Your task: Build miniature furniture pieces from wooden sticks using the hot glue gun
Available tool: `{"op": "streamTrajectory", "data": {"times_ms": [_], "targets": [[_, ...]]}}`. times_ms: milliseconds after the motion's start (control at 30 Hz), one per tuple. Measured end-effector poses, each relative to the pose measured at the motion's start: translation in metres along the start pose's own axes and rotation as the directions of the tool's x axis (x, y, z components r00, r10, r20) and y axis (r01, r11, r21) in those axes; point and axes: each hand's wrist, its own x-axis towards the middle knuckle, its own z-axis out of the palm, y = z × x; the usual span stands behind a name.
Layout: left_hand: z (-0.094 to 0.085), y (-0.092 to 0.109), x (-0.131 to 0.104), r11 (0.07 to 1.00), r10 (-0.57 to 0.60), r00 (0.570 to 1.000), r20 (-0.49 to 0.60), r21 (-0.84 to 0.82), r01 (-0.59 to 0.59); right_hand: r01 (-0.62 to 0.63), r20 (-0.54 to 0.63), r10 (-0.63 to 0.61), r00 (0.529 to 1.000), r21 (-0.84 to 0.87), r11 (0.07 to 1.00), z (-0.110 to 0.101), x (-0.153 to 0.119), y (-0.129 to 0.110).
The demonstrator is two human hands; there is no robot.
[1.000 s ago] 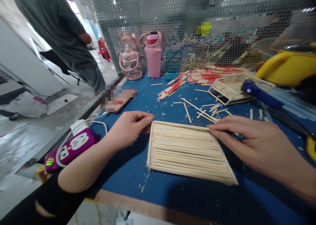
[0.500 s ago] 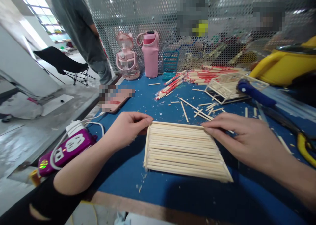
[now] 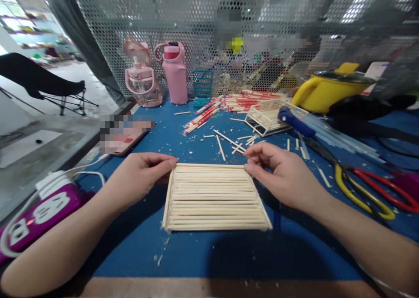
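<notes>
A flat panel of pale wooden sticks, glued side by side within a thin stick frame, lies over the blue tabletop in front of me. My left hand pinches its far left corner between thumb and fingers. At the far right corner, my right hand has thumb and fingertips closed on the end of the stick along the far edge. Short cut sticks are scattered just beyond the panel, close to my right fingers.
Behind stand a clear pink bottle, a pink tumbler, red-wrapped chopsticks and a small stick frame. A yellow pot, blue-handled tool and yellow-handled tool are right; a phone and purple power strip left.
The camera view has turned right, so everything sits further left. Both hands remain at the panel's far corners; the right fingers are slightly more curled.
</notes>
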Motion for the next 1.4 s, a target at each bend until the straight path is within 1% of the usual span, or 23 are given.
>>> {"op": "streamTrajectory", "data": {"times_ms": [167, 233, 300, 367, 400, 467, 500, 567, 633, 667, 700, 733, 767, 800, 833, 900, 967, 1033, 1133, 1233, 1267, 1333, 1400], "targets": [[0.001, 0.002, -0.001, 1.0, -0.007, 0.999, -0.046, -0.008, 0.007, -0.092, -0.019, 0.101, 0.995, 0.273, 0.958, -0.009, 0.001, 0.002], [-0.001, 0.0, -0.001, 0.999, 0.026, 0.995, -0.094, 0.032, -0.023, -0.056, -0.174, 0.129, 0.976, 0.373, 0.926, -0.018, 0.003, 0.003], [-0.004, -0.002, 0.0, 0.99, 0.098, 0.981, -0.17, 0.119, -0.078, 0.018, -0.388, 0.151, 0.909, 0.4, 0.917, -0.029, 0.006, 0.002], [-0.007, -0.002, 0.001, 0.959, 0.235, 0.934, -0.268, 0.219, -0.178, 0.033, -0.52, 0.161, 0.839, 0.343, 0.939, -0.039, 0.009, -0.002], [-0.008, 0.0, 0.002, 0.933, 0.318, 0.898, -0.305, 0.27, -0.239, 0.009, -0.538, 0.17, 0.826, 0.313, 0.95, -0.043, 0.01, -0.005], [-0.008, 0.009, 0.003, 0.865, 0.462, 0.83, -0.312, 0.367, -0.343, -0.074, -0.493, 0.204, 0.846, 0.272, 0.959, -0.052, 0.008, -0.014], [-0.007, 0.016, 0.003, 0.83, 0.509, 0.814, -0.28, 0.411, -0.378, -0.111, -0.468, 0.221, 0.856, 0.25, 0.962, -0.056, 0.004, -0.02], [0.0, 0.033, 0.005, 0.756, 0.555, 0.821, -0.134, 0.493, -0.43, -0.171, -0.412, 0.242, 0.879, 0.202, 0.964, -0.061, -0.012, -0.031], [0.01, 0.051, 0.01, 0.672, 0.545, 0.833, 0.1, 0.542, -0.504, -0.209, -0.263, 0.277, 0.924, 0.26, 0.943, -0.055, -0.038, -0.04], [0.016, 0.06, 0.014, 0.631, 0.511, 0.825, 0.241, 0.547, -0.55, -0.242, -0.129, 0.301, 0.945, 0.345, 0.907, -0.048, -0.054, -0.045], [0.023, 0.066, 0.018, 0.606, 0.448, 0.809, 0.38, 0.537, -0.587, -0.311, 0.078, 0.313, 0.947, 0.478, 0.821, -0.037, -0.071, -0.049], [0.03, 0.072, 0.023, 0.591, 0.381, 0.783, 0.491, 0.522, -0.615, -0.445, 0.291, 0.337, 0.895, 0.569, 0.691, -0.024, -0.087, -0.053], [0.037, 0.076, 0.027, 0.585, 0.308, 0.756, 0.578, 0.512, -0.63, -0.577, 0.461, 0.347, 0.817, 0.625, 0.526, -0.01, -0.101, -0.057], [0.043, 0.078, 0.03, 0.584, 0.245, 0.736, 0.631, 0.51, -0.632, -0.642, 0.557, 0.319, 0.766, 0.674, 0.365, 0.004, -0.113, -0.061], [0.047, 0.079, 0.032, 0.584, 0.194, 0.719, 0.668, 0.51, -0.631, -0.661, 0.598, 0.296, 0.745, 0.721, 0.208, 0.018, -0.121, -0.065], [0.053, 0.079, 0.031, 0.585, 0.143, 0.704, 0.696, 0.514, -0.628, -0.605, 0.583, 0.288, 0.76, 0.796, -0.017, 0.036, -0.126, -0.072], [0.053, 0.078, 0.026, 0.586, 0.155, 0.709, 0.688, 0.514, -0.627, -0.515, 0.52, 0.327, 0.789, 0.85, -0.112, 0.043, -0.12, -0.077], [0.048, 0.077, 0.018, 0.586, 0.194, 0.73, 0.655, 0.52, -0.622, -0.461, 0.452, 0.39, 0.802, 0.884, -0.075, 0.041, -0.107, -0.079], [0.041, 0.077, 0.008, 0.654, 0.294, 0.786, 0.544, 0.485, -0.581, -0.394, 0.302, 0.464, 0.833, 0.912, 0.113, 0.032, -0.077, -0.074], [0.045, 0.075, 0.006, 0.811, 0.419, 0.849, 0.322, 0.288, -0.509, -0.144, 0.001, 0.404, 0.915, 0.936, 0.323, 0.021, -0.034, -0.059], [0.048, 0.073, 0.008, 0.837, 0.453, 0.861, 0.232, 0.22, -0.5, -0.059, -0.104, 0.375, 0.921, 0.915, 0.4, 0.017, -0.019, -0.052], [0.056, 0.069, 0.013, 0.837, 0.516, 0.853, 0.072, 0.17, -0.52, 0.002, -0.221, 0.341, 0.914, 0.841, 0.54, 0.011, 0.007, -0.041], [0.063, 0.062, 0.017, 0.814, 0.57, 0.82, -0.059, 0.179, -0.553, 0.021, -0.286, 0.306, 0.908, 0.76, 0.649, 0.008, 0.021, -0.033]]}}
